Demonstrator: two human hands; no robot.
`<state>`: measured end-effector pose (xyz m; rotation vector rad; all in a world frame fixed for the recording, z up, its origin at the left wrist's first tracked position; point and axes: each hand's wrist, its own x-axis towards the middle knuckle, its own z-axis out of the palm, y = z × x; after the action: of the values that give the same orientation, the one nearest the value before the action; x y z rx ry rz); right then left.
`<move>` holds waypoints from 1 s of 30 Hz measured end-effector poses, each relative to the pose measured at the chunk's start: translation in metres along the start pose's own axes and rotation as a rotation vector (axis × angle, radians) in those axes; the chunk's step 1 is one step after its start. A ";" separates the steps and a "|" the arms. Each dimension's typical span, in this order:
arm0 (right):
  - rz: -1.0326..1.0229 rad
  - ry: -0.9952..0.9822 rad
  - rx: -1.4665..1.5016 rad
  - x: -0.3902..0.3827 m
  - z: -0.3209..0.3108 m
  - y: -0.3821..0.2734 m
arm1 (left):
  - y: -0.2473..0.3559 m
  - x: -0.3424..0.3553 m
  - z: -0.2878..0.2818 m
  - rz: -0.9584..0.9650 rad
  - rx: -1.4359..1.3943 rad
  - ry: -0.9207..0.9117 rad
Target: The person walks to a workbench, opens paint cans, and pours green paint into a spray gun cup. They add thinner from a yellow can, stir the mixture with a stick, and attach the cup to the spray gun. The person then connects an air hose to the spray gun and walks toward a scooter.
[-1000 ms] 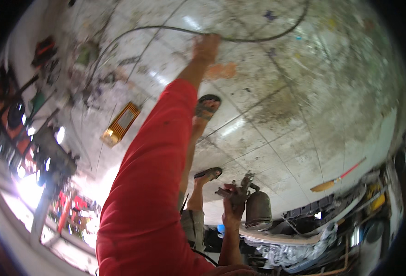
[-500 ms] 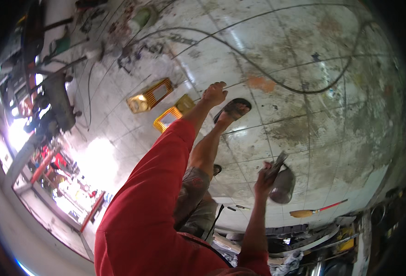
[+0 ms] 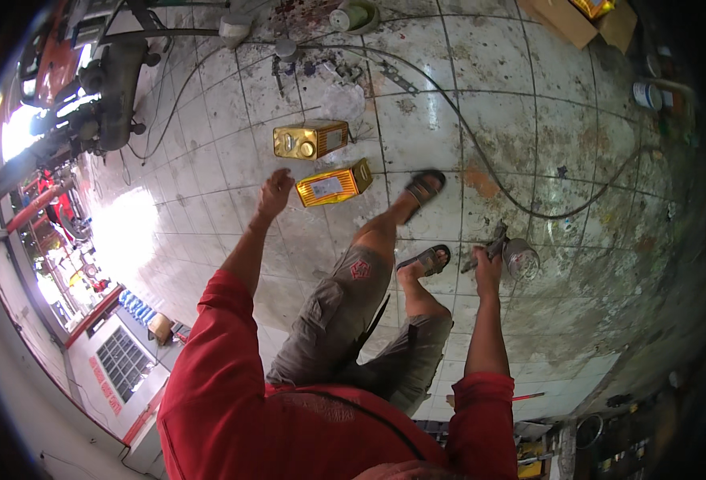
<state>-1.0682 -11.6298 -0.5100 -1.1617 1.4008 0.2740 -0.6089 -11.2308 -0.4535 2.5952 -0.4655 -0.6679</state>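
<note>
My left hand [image 3: 277, 189] hangs just left of two yellow rectangular metal cans, its fingers loosely bent and apart with nothing in them. The upper can [image 3: 311, 140] lies on its side on the tiled floor, and the lower can [image 3: 334, 185] lies nearest my hand. My right hand [image 3: 486, 267] grips a metal spray gun [image 3: 498, 238] with a cylindrical cup [image 3: 522, 260], held out to the right of my sandalled feet [image 3: 424, 261].
A dark hose [image 3: 489, 164] curves across the dirty tiles. A cardboard box [image 3: 546, 18] is at the top right, with a white tin [image 3: 647, 96] below it. Machinery [image 3: 117, 88] stands at the left, by a bright opening. Small containers [image 3: 351, 16] and scraps are strewn near the top.
My left hand has moved back from the hose area to beside the cans. My right hand has moved up and right with the spray gun. My view has turned, and both cans now show.
</note>
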 end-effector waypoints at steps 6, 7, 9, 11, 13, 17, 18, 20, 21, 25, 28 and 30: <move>-0.029 0.116 -0.306 0.011 -0.009 -0.011 | -0.047 0.192 0.025 0.068 0.060 0.059; -0.038 0.135 -0.226 0.018 -0.001 -0.016 | -0.059 0.231 0.033 0.015 0.081 0.053; 0.011 0.144 0.006 0.033 0.026 -0.042 | -0.098 0.296 0.040 -0.019 0.223 0.108; 0.132 0.191 0.162 0.020 0.039 -0.047 | -0.082 0.349 0.044 -0.155 0.190 0.056; 0.206 0.206 0.159 0.014 0.046 -0.057 | -0.124 0.403 0.053 -0.201 0.186 0.059; 0.215 0.149 -0.012 0.022 0.090 -0.092 | -0.184 0.472 0.073 -0.452 0.162 0.107; 0.024 0.093 -0.230 0.024 0.096 -0.092 | -0.184 0.478 0.074 -0.526 0.088 0.064; 0.032 0.026 -0.062 0.066 0.121 -0.113 | -0.282 0.509 0.073 -0.524 0.253 0.136; 0.042 -0.038 0.027 0.094 0.142 -0.130 | -0.327 0.515 0.054 -0.538 0.357 0.184; 0.226 0.048 0.123 0.062 0.156 -0.154 | -0.178 0.492 0.064 -0.457 0.214 -0.006; 0.189 0.070 0.108 0.066 0.165 -0.168 | -0.143 0.521 0.058 -0.355 -0.034 0.032; 0.209 0.077 0.094 0.066 0.166 -0.172 | -0.102 0.554 0.066 -0.356 -0.207 0.097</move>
<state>-0.8216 -11.6158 -0.5257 -0.9582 1.5891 0.3098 -0.1626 -11.3921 -0.7636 2.5157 0.0970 -0.6592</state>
